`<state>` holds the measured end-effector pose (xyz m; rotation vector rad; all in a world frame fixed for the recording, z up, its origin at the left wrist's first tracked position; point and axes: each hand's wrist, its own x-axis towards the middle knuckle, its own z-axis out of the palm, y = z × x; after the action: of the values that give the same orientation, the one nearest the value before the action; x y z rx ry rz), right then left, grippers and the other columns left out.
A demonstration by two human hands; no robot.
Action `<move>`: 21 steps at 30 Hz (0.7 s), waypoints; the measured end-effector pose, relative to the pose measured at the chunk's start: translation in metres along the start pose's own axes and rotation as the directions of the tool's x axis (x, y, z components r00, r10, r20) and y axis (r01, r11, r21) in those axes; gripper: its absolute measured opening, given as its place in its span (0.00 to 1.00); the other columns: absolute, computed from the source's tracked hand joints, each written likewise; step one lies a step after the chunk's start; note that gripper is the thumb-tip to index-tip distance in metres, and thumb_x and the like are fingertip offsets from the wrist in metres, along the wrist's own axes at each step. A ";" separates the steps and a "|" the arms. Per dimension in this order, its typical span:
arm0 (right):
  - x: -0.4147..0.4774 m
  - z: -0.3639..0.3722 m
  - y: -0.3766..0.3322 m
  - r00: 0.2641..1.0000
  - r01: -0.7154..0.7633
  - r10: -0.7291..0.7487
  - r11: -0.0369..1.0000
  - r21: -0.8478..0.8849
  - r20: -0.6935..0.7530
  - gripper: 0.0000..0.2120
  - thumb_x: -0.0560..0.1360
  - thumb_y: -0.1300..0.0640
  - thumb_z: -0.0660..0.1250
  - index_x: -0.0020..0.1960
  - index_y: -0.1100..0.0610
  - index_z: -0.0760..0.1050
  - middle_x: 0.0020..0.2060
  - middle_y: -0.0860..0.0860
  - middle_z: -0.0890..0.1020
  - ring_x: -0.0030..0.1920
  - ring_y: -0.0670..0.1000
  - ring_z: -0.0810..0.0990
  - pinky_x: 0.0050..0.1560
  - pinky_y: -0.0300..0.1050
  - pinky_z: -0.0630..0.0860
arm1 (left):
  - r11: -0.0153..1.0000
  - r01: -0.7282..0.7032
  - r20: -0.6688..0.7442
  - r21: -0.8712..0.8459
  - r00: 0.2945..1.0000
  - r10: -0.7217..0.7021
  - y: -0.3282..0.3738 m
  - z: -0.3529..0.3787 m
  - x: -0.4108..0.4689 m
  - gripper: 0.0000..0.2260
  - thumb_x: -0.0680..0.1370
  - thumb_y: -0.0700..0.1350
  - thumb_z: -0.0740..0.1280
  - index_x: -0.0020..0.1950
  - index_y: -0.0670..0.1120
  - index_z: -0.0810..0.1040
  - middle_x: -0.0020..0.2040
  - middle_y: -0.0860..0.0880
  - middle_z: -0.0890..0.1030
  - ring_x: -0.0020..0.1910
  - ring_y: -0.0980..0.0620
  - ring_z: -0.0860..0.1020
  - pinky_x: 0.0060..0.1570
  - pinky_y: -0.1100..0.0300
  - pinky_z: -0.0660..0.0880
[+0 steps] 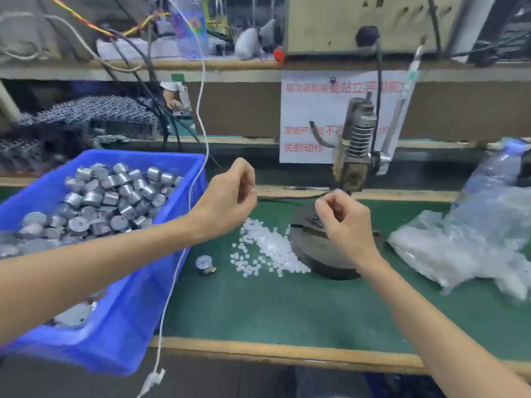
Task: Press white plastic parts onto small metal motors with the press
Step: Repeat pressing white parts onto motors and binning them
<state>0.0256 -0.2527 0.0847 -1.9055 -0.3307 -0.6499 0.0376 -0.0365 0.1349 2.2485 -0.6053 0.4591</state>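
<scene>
Layout is set for short reaches: blue bin (143, 156) of metal motors (109, 196) sits on the left, the loose pile of white plastic parts (267, 248) lies on the green surface (287, 311) touching the press base, and the press (356, 156) is dead ahead. A bag of more white parts (459, 248) is on the right as refill stock. One stray motor (204, 265) lies on its own just left of the pile, near the bin wall

Right hand (342, 216) is raised over the press base, right under the ram. Fingers are curled in with tips bunched together. Looks like it's seating something in the fixture, but it's blurred and I can't tell whether it's pinching a part or motor

Left hand (230, 196) hangs in the air between bin and press, above the pile. Fingers are curled, thumb close to the index. Might have a small white part at the tips, can't tell either

My read: loading step, nothing pressed yet, and no hand on the press lever
</scene>
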 end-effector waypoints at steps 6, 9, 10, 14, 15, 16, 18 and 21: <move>0.042 0.101 -0.043 0.954 0.117 -0.138 0.989 0.092 0.266 0.09 0.76 0.63 0.66 0.37 0.62 0.72 0.25 0.46 0.70 0.27 0.43 0.66 0.32 0.32 0.62 | 0.982 0.142 -0.176 0.123 0.977 -0.119 -0.065 -0.078 -0.021 0.11 0.73 0.31 0.63 0.43 0.45 0.65 0.34 0.47 0.72 0.30 0.52 0.67 0.33 0.64 0.64; 0.052 0.144 -0.054 0.926 0.144 -0.169 0.985 0.099 0.338 0.09 0.75 0.64 0.66 0.36 0.59 0.72 0.25 0.45 0.70 0.27 0.44 0.65 0.32 0.34 0.63 | 0.962 0.221 -0.217 0.161 0.959 -0.184 -0.096 -0.102 -0.033 0.10 0.73 0.30 0.63 0.44 0.43 0.67 0.34 0.49 0.71 0.31 0.51 0.68 0.33 0.63 0.65; 0.054 0.156 -0.057 0.917 0.148 -0.173 0.984 0.098 0.360 0.09 0.75 0.63 0.66 0.37 0.59 0.72 0.25 0.46 0.71 0.27 0.44 0.65 0.32 0.37 0.64 | 0.954 0.247 -0.224 0.169 0.952 -0.206 -0.105 -0.107 -0.037 0.09 0.73 0.30 0.63 0.45 0.43 0.67 0.34 0.49 0.71 0.31 0.51 0.68 0.34 0.61 0.65; 0.059 0.195 -0.070 0.877 0.245 -0.263 0.965 0.098 0.402 0.04 0.73 0.65 0.67 0.40 0.64 0.76 0.32 0.55 0.77 0.31 0.47 0.69 0.37 0.38 0.66 | 0.927 0.322 -0.243 0.190 0.931 -0.273 -0.129 -0.122 -0.045 0.09 0.73 0.31 0.64 0.46 0.43 0.68 0.36 0.46 0.72 0.33 0.49 0.68 0.36 0.59 0.66; 0.061 0.203 -0.073 0.865 0.279 -0.298 0.954 0.108 0.405 0.02 0.73 0.66 0.67 0.41 0.65 0.77 0.35 0.55 0.78 0.33 0.47 0.70 0.39 0.35 0.66 | 0.920 0.338 -0.241 0.199 0.927 -0.289 -0.133 -0.125 -0.046 0.09 0.72 0.31 0.64 0.46 0.42 0.68 0.36 0.46 0.72 0.33 0.49 0.69 0.36 0.60 0.66; 0.063 0.209 -0.076 0.854 0.301 -0.322 0.946 0.117 0.409 0.01 0.72 0.67 0.67 0.43 0.65 0.77 0.37 0.56 0.78 0.36 0.46 0.71 0.41 0.31 0.66 | 0.912 0.353 -0.231 0.209 0.924 -0.305 -0.136 -0.127 -0.046 0.09 0.72 0.31 0.63 0.47 0.42 0.68 0.36 0.46 0.72 0.33 0.50 0.69 0.35 0.63 0.65; 0.067 0.221 -0.080 0.843 0.306 -0.330 0.944 0.126 0.424 0.03 0.72 0.67 0.67 0.46 0.64 0.78 0.40 0.56 0.78 0.38 0.47 0.73 0.44 0.28 0.66 | 0.892 0.387 -0.179 0.233 0.919 -0.351 -0.143 -0.128 -0.049 0.08 0.72 0.33 0.64 0.47 0.43 0.70 0.36 0.49 0.73 0.33 0.54 0.70 0.33 0.69 0.65; 0.068 0.233 -0.081 0.824 0.298 -0.325 0.945 0.133 0.463 0.04 0.73 0.66 0.67 0.47 0.64 0.78 0.41 0.55 0.78 0.39 0.47 0.73 0.43 0.31 0.67 | 0.853 0.430 0.009 0.297 0.892 -0.453 -0.151 -0.126 -0.055 0.08 0.71 0.37 0.69 0.47 0.43 0.74 0.41 0.47 0.77 0.34 0.53 0.71 0.32 0.69 0.65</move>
<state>0.1070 -0.0116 0.1142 -1.9594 -0.9890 -0.3572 0.0583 0.1644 0.1039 2.5952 -0.0397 0.2331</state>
